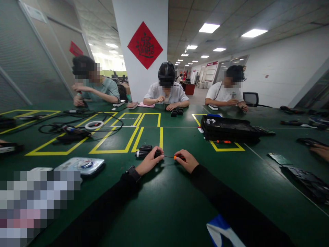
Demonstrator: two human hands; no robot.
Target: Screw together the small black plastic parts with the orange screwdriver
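Note:
My left hand, with a dark watch at its wrist, is closed round a dark, round-ended piece. From there a thin dark shaft, like a screwdriver's, runs across to my right hand. The right fingers are pinched on a small orange-ended piece; its rest is hidden by them. Which of the two pieces the shaft belongs to, I cannot tell. Right beside my left hand lie black cylinders with pale bands. Both hands are low over the green table.
A stacked black case stands right of centre, small orange pieces before it. Black cables and a white ring lie left. Clear plastic packaging is nearer. Dark parts lie right. Three people sit opposite.

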